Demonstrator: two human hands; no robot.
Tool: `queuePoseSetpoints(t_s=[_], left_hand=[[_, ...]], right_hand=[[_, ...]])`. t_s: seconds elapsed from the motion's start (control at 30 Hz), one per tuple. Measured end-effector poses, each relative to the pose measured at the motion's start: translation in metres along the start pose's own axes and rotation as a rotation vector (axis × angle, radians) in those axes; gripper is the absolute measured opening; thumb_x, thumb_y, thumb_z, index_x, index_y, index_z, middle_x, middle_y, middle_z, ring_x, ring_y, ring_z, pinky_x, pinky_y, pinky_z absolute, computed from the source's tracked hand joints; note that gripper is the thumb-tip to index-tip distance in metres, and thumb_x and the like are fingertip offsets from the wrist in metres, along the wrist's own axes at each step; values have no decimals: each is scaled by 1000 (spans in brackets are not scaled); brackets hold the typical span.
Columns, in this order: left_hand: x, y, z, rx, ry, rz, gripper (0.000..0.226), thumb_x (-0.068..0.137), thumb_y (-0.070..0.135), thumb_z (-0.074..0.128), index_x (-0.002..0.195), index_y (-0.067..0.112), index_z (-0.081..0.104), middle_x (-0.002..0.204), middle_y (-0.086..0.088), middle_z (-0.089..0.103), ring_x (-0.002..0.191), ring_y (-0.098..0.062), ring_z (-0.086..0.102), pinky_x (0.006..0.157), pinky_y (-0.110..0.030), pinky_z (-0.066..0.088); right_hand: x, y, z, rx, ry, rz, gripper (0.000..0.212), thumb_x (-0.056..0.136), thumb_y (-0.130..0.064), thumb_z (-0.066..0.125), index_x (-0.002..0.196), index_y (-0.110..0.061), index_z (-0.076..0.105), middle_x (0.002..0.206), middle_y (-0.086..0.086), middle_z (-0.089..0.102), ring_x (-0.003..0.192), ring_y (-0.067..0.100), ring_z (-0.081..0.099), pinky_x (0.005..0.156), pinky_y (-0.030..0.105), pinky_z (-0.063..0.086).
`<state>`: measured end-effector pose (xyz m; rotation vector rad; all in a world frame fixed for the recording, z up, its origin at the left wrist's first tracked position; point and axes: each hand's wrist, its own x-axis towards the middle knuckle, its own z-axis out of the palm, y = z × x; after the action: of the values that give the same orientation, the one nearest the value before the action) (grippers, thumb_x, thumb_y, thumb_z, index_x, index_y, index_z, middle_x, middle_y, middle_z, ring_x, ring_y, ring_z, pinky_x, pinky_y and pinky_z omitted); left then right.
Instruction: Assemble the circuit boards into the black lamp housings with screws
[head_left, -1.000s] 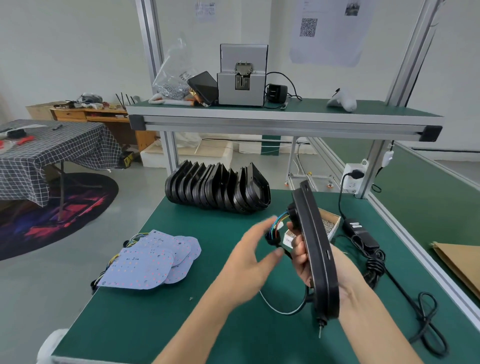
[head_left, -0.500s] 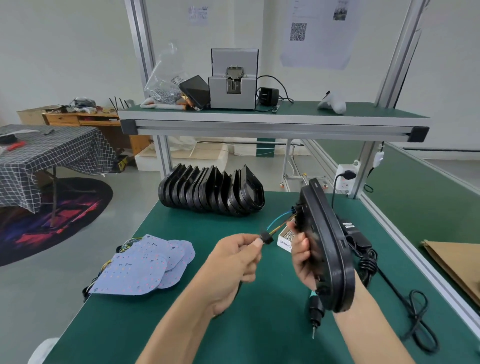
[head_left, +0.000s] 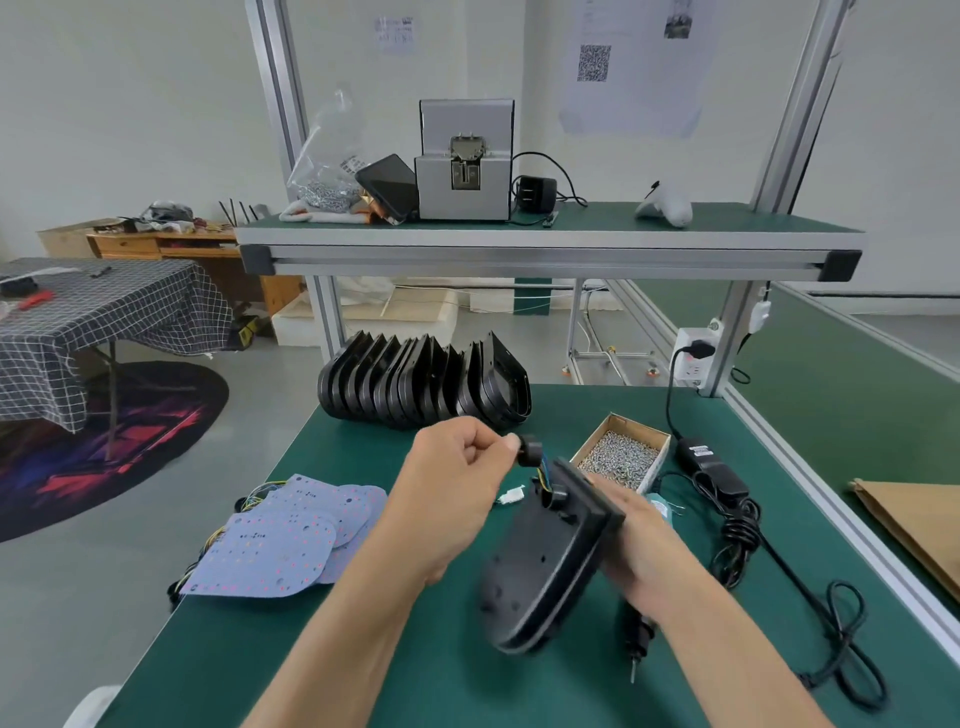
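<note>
**Now: the plug held out, the housing tilted beside it**

Leftmost on our desk (head_left: 322, 670) lie the boards (head_left: 280, 540), a loose pile of pale blue shapes with coloured wires trailing off their far edge. Behind them, toward the middle, the spare housings (head_left: 423, 387) stand in a row on edge.

Our left hand (head_left: 449, 499) comes next, fingers curled, thumb and forefinger pinching a small black plug (head_left: 529, 451). Short coloured wires (head_left: 540, 470) run from that plug down into the housing (head_left: 540, 566), which sits just right of and below the left hand.

We hold that housing off the desk, back face toward us, its long axis running from near-left to far-right. Our right hand (head_left: 644, 561) grips it from behind, fingers mostly hidden by the shell. So the plug lies at the housing's far end, nearer our left hand, and we judge that hand leads the next move.

Right again, a box of screws (head_left: 623, 457) rests open, with a driver (head_left: 640, 636) below the right hand and an adapter (head_left: 714, 465) beyond.
</note>
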<state>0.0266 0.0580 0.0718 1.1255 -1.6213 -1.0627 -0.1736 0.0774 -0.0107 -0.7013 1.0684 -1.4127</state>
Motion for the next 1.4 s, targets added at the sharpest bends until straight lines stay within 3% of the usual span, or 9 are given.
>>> queuePoseSetpoints(t_s=[0.13,0.27,0.33,0.63,0.77,0.93,1.0,1.13,1.4], left_hand=[[0,5,2,242,-48,67,27,99,30,65,75,19,62,49,11,48,43,-9,36,43,-18,34],[2,12,7,451,-76,149,23,99,29,65,78,23,62,64,8,63,58,-9,53,52,-18,40],[3,15,9,471,-87,178,22,100,24,63,78,24,62,66,6,63,60,-5,54,53,-16,38],[0,15,8,429,-97,171,27,99,27,66,72,21,61,56,5,53,52,-8,43,49,-18,35],[0,20,14,424,-61,204,29,100,22,64,71,21,58,49,10,51,52,-5,48,49,-16,37],[4,26,19,477,-78,223,24,101,23,63,78,15,62,58,9,54,56,-4,51,52,-17,36],[6,27,19,473,-76,219,24,100,21,64,78,13,64,58,9,56,57,-2,52,52,-15,38],[7,28,18,492,-94,207,26,100,22,63,76,12,64,56,8,52,52,-7,46,49,-18,35],[6,29,23,492,-108,209,28,101,23,64,75,11,63,55,6,53,49,-9,45,49,-19,38]], right_hand=[[-11,-29,-6,-93,70,-275,27,104,-16,59,127,-15,73,127,5,75,125,22,67,116,48,44],[-40,-51,16,-768,-189,-686,38,100,-34,63,138,-38,65,137,-20,66,135,2,55,111,18,41],[-39,-49,31,-972,-224,-709,42,101,-26,68,141,-37,63,133,-26,66,129,-2,57,107,17,43],[-36,-40,37,-1000,-63,-618,20,98,-20,67,102,-39,72,93,-21,73,88,6,66,72,23,50],[-38,-44,38,-985,-57,-630,17,95,-19,66,94,-37,67,87,-16,71,86,7,64,73,21,49],[-41,-41,38,-1045,-13,-664,15,94,-18,62,93,-32,68,77,-11,70,72,12,58,80,38,49],[-41,-36,39,-1085,53,-687,15,93,-24,58,90,-36,67,80,-15,69,83,3,58,99,47,43],[-42,-23,33,-1064,125,-619,26,97,-22,63,112,-42,72,103,-22,71,144,-4,39,128,50,2],[-41,-5,28,-1064,187,-607,21,95,-25,57,108,-30,73,67,-33,50,150,0,34,128,55,-3]])
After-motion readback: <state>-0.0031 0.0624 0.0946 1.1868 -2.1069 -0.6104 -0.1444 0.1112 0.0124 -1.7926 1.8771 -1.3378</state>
